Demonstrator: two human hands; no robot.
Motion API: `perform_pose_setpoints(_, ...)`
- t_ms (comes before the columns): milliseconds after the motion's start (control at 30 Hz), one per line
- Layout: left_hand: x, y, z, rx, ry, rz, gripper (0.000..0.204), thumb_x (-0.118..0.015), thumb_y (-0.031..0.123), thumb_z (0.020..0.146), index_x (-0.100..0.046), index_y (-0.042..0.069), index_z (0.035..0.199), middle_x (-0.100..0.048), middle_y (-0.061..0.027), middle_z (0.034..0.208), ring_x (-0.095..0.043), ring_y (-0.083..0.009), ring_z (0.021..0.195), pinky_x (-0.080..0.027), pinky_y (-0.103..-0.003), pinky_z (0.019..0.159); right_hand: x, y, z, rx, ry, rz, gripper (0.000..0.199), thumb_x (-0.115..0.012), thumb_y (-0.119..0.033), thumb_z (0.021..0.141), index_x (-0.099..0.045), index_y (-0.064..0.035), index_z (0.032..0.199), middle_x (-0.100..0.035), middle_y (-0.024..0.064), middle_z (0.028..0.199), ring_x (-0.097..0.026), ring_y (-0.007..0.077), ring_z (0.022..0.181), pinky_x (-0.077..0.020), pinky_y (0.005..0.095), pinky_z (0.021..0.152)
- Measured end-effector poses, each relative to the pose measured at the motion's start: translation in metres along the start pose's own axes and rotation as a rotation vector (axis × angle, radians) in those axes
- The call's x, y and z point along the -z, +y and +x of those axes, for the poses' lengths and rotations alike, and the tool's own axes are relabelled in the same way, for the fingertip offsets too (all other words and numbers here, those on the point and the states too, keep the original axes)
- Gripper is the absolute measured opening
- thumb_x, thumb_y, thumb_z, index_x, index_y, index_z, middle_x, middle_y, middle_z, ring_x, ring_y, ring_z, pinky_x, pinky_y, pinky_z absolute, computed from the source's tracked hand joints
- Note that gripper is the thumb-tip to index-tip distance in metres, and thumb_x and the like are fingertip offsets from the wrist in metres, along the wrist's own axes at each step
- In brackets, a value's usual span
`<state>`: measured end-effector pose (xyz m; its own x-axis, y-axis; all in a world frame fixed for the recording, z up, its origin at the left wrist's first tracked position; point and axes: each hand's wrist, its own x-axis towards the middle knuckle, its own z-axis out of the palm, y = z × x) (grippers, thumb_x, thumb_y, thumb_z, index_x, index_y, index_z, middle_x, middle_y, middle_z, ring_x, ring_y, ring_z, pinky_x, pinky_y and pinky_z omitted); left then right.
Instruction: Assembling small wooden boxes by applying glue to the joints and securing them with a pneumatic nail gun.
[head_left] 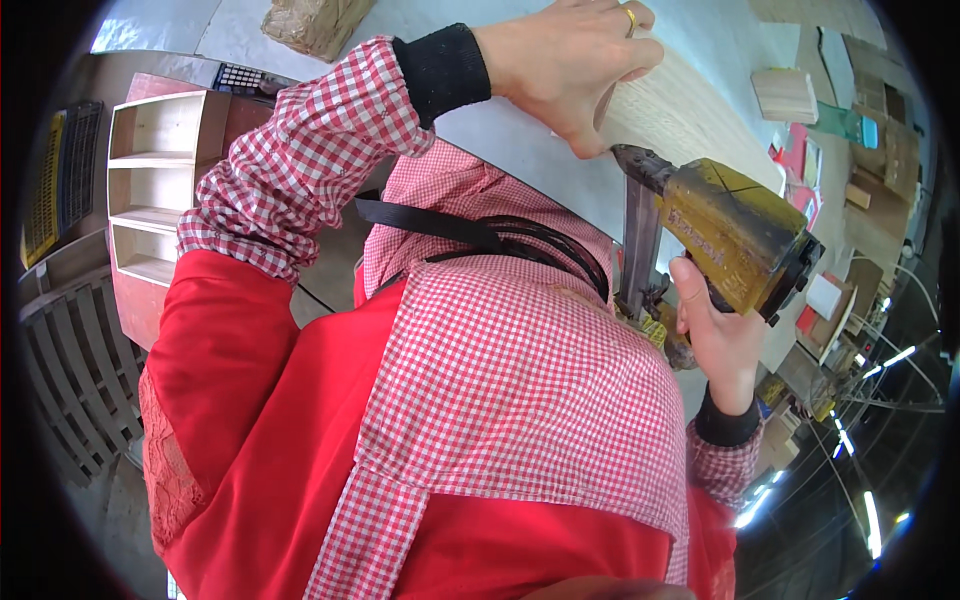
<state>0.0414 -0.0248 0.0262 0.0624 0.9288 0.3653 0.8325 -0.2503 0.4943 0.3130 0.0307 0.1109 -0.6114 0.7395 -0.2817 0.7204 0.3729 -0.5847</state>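
Far left: a yellow crate [42, 190]; beside it, an unlidded three-compartment wooden box [202, 128]. Upper left of center: a brown block [314, 25] on the pale tabletop [500, 150]. Center: the left hand [572, 68], fingers curled and thumb lowered, grips the left end of a pale wooden piece [690, 112] lying on that tabletop. Right of center: a yellow-and-black nail gun [728, 225], nose beside the left thumb; contact with the wood cannot be determined. The right hand [722, 335] holds the tool, its fingers partly hidden.
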Motion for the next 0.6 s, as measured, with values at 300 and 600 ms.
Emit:
perform_pose_setpoints(300, -0.024, -0.014, -0.028, -0.009, 0.213, 0.026, 0.081, -0.086, 0.036, 0.055, -0.048, 0.003, 0.118, -0.048, -0.0252, 0.127, -0.049, -0.0450, 0.118, -0.042, -0.051, 0.097, 0.012, -0.011, 0.005, 0.167, -0.086, 0.126, 0.034, -0.077, -0.016, 0.086, -0.064, 0.0020, 0.112, -0.066, 0.0049, 0.092, -0.060, 0.0120, 0.077, -0.0479, 0.0275, 0.068)
perform_pose_setpoints(600, -0.028, 0.092, -0.109, 0.461, 0.376, 0.108, 0.093, -0.083, 0.046, 0.069, -0.045, -0.010, 0.133, -0.053, -0.0261, 0.121, -0.054, -0.0424, 0.108, -0.044, -0.047, 0.095, 0.053, 0.018, 0.002, -0.002, -0.035, 0.251, 0.043, -0.077, -0.003, 0.082, -0.056, 0.0047, 0.120, -0.067, 0.0102, 0.112, -0.066, 0.0179, 0.099, -0.0522, 0.0315, 0.086)
